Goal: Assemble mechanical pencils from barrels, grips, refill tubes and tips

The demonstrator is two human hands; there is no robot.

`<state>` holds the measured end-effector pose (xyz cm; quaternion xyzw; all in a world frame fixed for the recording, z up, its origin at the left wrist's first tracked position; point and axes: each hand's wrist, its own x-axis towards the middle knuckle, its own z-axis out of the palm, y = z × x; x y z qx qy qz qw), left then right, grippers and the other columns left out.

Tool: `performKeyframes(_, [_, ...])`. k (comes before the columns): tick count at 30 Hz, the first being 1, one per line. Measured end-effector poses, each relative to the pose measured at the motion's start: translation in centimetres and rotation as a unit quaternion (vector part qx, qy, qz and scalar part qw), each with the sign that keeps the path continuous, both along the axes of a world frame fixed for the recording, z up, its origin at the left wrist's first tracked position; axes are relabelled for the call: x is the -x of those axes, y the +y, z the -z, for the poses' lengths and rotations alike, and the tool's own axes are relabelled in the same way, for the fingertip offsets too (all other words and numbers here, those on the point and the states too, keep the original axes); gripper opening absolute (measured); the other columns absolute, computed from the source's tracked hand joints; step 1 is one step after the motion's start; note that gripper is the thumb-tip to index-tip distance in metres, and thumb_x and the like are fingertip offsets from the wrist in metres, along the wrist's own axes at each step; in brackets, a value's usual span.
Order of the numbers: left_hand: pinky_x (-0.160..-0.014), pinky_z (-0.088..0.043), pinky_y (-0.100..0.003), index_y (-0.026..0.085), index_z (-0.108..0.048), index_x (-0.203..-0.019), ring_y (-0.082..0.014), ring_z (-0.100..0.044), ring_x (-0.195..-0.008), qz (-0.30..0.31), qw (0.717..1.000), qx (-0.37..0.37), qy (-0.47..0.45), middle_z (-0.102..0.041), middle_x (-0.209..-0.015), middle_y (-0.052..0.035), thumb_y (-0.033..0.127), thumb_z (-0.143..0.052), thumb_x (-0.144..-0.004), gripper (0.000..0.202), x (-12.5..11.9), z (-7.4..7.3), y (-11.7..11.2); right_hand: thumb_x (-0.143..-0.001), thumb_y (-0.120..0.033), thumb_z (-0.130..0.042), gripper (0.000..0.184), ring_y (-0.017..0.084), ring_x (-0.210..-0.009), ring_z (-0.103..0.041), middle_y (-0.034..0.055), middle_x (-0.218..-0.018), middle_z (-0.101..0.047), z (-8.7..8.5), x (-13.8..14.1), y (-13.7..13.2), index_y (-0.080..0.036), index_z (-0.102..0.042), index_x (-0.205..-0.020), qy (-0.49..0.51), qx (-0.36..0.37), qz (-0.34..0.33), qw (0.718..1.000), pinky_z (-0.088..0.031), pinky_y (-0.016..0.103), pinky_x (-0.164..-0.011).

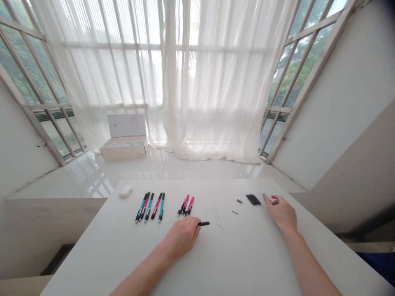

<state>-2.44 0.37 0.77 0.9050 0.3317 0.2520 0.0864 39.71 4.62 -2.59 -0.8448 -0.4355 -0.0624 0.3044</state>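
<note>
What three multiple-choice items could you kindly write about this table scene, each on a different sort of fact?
1. Where does the white computer mouse lie?
A) On the white table, left of the left group of pens
B) Under the right hand
C) Inside the box on the floor

2. What colour marks the middle group of pens?
A) Teal
B) Red
C) Yellow

3. What is the left hand doing?
A) Lying flat and empty
B) Pressing on the mouse
C) Gripping a black pen part

1: A, it sits near the table's far left edge.
2: B, those pens show red barrels.
3: C, its fingers close around the part.
</note>
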Motion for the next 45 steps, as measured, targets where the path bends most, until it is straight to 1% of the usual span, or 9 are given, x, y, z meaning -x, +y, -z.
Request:
performKeyframes(3, [-0.064,-0.046,-0.028,0.019,-0.048,-0.100,-0.0178,-0.060,-0.073,0.003,1.000,-0.005,0.006,-0.062,-0.087,-0.0044,0.017,-0.035,-0.098,0.013,0.0,0.1,0.0,-0.079,-0.047,-0.051,0.042,0.029,-0.079,-0.065,0.0097,-0.087,-0.073,0.3,0.0,0.4,-0.018,-0.068,-0.103,-0.019,0.048,0.003,0.999,-0.045,0.035,-0.063])
performKeyframes(9, [-0.062,-0.045,-0.027,0.019,-0.047,-0.100,-0.0176,-0.061,-0.071,-0.006,1.000,-0.021,0.007,-0.062,-0.085,-0.0037,0.017,-0.036,-0.098,0.011,-0.1,0.1,0.0,-0.079,-0.042,-0.051,0.029,0.029,-0.072,-0.065,0.0125,-0.077,-0.073,0.0,-0.6,0.0,-0.020,-0.071,-0.081,-0.021,0.067,0.005,0.998,-0.044,0.035,-0.060])
performKeyframes(11, [-0.061,-0.045,-0.027,0.019,-0.047,-0.099,-0.0175,-0.061,-0.070,-0.016,0.999,-0.030,0.007,-0.063,-0.084,-0.0034,0.018,-0.035,-0.098,0.012,-0.1,0.2,0.0,-0.078,-0.046,-0.052,0.032,0.029,-0.071,-0.065,0.0127,-0.075,-0.073,-0.5,-0.7,-0.3,-0.020,-0.070,-0.076,-0.008,0.041,-0.004,0.999,-0.045,0.036,-0.061])
performKeyframes(14, [-0.059,-0.043,-0.026,0.020,-0.048,-0.099,-0.0175,-0.062,-0.068,-0.031,0.999,-0.043,0.013,-0.063,-0.083,-0.0030,0.020,-0.034,-0.100,0.013,-0.1,0.2,0.0,-0.076,-0.055,-0.055,0.040,0.026,-0.069,-0.065,0.0123,-0.075,-0.073,-2.0,0.6,-0.5,-0.018,-0.069,-0.074,0.053,-0.067,-0.046,0.995,-0.048,0.036,-0.065])
performKeyframes(17, [-0.053,-0.040,-0.024,0.021,-0.048,-0.100,-0.0164,-0.062,-0.064,-0.044,0.998,-0.049,0.021,-0.064,-0.080,-0.0029,0.024,-0.033,-0.101,0.016,-0.1,0.3,0.0,-0.071,-0.061,-0.062,0.048,0.020,-0.057,-0.060,0.0114,-0.073,-0.073,-3.9,4.0,-0.4,-0.014,-0.070,-0.082,0.185,-0.166,-0.134,0.959,-0.049,0.032,-0.057])
performKeyframes(19, [-0.051,-0.037,-0.023,0.022,-0.048,-0.101,-0.0159,-0.061,-0.062,-0.051,0.997,-0.049,0.025,-0.064,-0.080,-0.0028,0.026,-0.032,-0.102,0.017,-0.1,0.3,0.0,-0.070,-0.059,-0.067,0.049,0.015,-0.050,-0.054,0.0095,-0.070,-0.071,-4.8,7.2,-0.6,-0.013,-0.070,-0.086,0.272,-0.174,-0.231,0.918,-0.047,0.029,-0.049])
performKeyframes(23, [-0.049,-0.035,-0.023,0.022,-0.048,-0.101,-0.0162,-0.061,-0.061,-0.064,0.997,-0.045,0.024,-0.065,-0.079,-0.0025,0.026,-0.033,-0.101,0.016,0.0,0.2,0.0,-0.072,-0.052,-0.070,0.037,0.012,-0.049,-0.050,0.0029,-0.062,-0.066,-5.3,14.0,-2.0,-0.017,-0.072,-0.084,0.326,-0.054,-0.412,0.849,-0.044,0.026,-0.046])
performKeyframes(27, [-0.049,-0.035,-0.024,0.022,-0.048,-0.100,-0.0165,-0.061,-0.061,-0.065,0.997,-0.037,0.029,-0.065,-0.079,-0.0022,0.024,-0.035,-0.099,0.013,-0.1,0.2,0.1,-0.078,-0.046,-0.066,0.027,0.012,-0.051,-0.052,-0.0020,-0.057,-0.060,-4.9,18.2,-3.6,-0.020,-0.073,-0.085,0.306,0.046,-0.488,0.816,-0.044,0.025,-0.050])
performKeyframes(45, [-0.050,-0.037,-0.023,0.022,-0.050,-0.101,-0.0163,-0.061,-0.063,-0.055,0.997,-0.026,0.043,-0.065,-0.080,-0.0029,0.023,-0.036,-0.098,0.014,0.0,-0.1,0.0,-0.083,-0.043,-0.060,0.024,0.011,-0.052,-0.047,-0.0021,-0.060,-0.060,-5.3,20.1,-4.8,-0.022,-0.072,-0.085,0.231,0.044,-0.495,0.837,-0.043,0.024,-0.052])
